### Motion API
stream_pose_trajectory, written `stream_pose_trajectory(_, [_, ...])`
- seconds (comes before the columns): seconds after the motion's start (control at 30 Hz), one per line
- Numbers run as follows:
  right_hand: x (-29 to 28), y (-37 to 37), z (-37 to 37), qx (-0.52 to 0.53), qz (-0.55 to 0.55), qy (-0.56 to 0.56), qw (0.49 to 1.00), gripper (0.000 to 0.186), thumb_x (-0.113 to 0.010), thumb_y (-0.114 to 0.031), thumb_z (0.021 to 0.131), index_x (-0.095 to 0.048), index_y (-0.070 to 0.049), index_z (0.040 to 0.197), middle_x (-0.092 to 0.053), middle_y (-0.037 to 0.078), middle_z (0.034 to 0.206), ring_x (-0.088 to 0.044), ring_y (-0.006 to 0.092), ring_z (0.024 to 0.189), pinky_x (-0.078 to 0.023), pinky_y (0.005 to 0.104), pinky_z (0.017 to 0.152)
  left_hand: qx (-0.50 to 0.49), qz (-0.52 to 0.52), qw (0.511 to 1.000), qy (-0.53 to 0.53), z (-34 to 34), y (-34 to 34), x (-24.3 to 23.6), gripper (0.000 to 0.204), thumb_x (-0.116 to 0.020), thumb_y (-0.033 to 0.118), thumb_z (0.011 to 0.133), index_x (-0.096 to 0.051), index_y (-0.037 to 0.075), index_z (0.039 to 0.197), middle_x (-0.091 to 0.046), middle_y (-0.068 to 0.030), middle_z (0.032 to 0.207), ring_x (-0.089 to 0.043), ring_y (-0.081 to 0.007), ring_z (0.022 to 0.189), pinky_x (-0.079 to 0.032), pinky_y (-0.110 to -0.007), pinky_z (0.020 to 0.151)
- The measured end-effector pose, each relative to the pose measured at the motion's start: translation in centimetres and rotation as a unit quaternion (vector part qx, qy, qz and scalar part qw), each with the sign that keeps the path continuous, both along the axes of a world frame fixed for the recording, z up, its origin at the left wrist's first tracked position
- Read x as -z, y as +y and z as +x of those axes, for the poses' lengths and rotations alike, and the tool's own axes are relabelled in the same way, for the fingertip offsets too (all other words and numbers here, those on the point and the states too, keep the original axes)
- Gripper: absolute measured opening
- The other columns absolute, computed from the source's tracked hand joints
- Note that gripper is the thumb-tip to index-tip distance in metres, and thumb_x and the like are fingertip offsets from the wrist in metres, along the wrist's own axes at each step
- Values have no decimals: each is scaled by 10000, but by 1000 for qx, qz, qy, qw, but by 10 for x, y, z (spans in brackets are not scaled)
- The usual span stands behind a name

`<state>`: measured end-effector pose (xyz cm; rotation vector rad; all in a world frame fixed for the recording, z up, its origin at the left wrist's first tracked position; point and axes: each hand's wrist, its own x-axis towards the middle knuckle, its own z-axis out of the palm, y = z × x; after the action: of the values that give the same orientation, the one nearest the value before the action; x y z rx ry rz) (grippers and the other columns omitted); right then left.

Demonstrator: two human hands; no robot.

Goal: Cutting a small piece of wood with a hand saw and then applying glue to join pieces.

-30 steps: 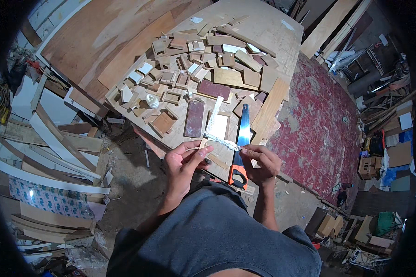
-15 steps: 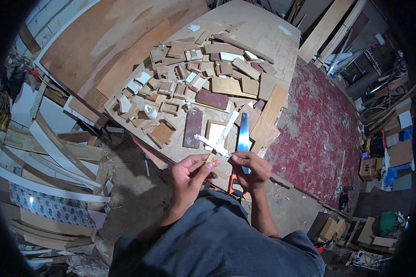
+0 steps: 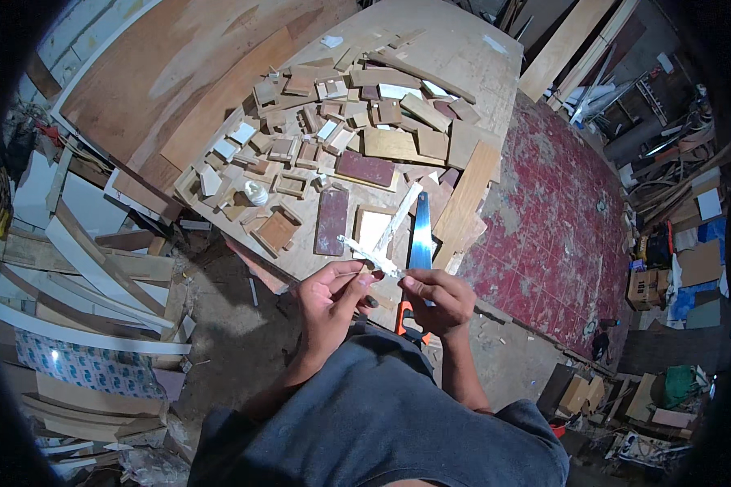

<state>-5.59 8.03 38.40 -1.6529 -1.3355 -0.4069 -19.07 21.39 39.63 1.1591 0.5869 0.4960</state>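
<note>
Above the table's near edge, a white, crumpled, V-shaped strip (image 3: 395, 221) is held up between my hands. My right hand (image 3: 442, 303) is closed, its thumb and fingers pinching the strip's near end. My left hand (image 3: 323, 302) is also closed in a pinch, on what looks like a thin pale wooden piece (image 3: 364, 273), close against the strip. Fingers partly cover it, so its shape is unclear. Just beyond my right hand lies a handsaw with a shiny blue-grey blade (image 3: 421, 231) and an orange-black handle (image 3: 408, 323), partly hidden behind that hand.
Many small wooden frames and offcuts cover the table (image 3: 418, 32). A white round container (image 3: 255, 193), a maroon block (image 3: 330, 223) and a long plank (image 3: 469, 203) lie among them. A red, worn panel (image 3: 544, 235) extends to the right. Curved boards (image 3: 89, 252) are stacked at left.
My hands keep nearly the same pose, pinching at the same place, with small finger shifts. The whole view has shifted slightly, so the table appears a little further left and up.
</note>
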Motion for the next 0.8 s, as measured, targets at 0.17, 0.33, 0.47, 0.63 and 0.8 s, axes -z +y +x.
stream_pose_trajectory(0.17, [-2,5,5,13,75,33,997,166,-755,81,723,-686,-21,835,-708,141,774,-696,207,639,-539,272,552,7,-1,1000,7,3,3,-1,253,-630,116,935,-604,-94,1074,-722,-148,950,-662,-101,692,-527,-209,552])
stream_pose_trajectory(0.33, [-4,11,10,35,35,24,998,166,-768,67,714,-690,-30,824,-711,128,776,-690,196,633,-533,264,539,6,11,1000,-2,6,4,-6,224,-627,98,935,-611,-96,1046,-721,-157,942,-674,-113,712,-558,-220,568])
stream_pose_trajectory(0.47, [0,12,11,-1,6,2,1000,128,-769,22,732,-677,-47,788,-709,109,768,-671,188,592,-512,265,495,-2,17,1000,-5,8,5,-5,208,-626,77,931,-609,-103,1033,-719,-158,923,-676,-117,703,-567,-231,574])
stream_pose_trajectory(0.63, [-2,9,14,-22,-2,1,1000,128,-756,16,745,-653,-58,762,-707,103,759,-649,183,550,-493,268,460,-4,12,1000,-6,10,4,-1,184,-625,53,926,-607,-110,1010,-715,-158,901,-673,-126,686,-567,-238,571])
stream_pose_trajectory(0.8, [-2,2,17,-56,43,68,995,125,-741,57,730,-686,-18,814,-707,131,774,-682,198,629,-517,258,523,-14,20,999,-33,10,5,5,176,-615,55,934,-611,-107,1003,-713,-160,917,-673,-129,690,-568,-242,581])
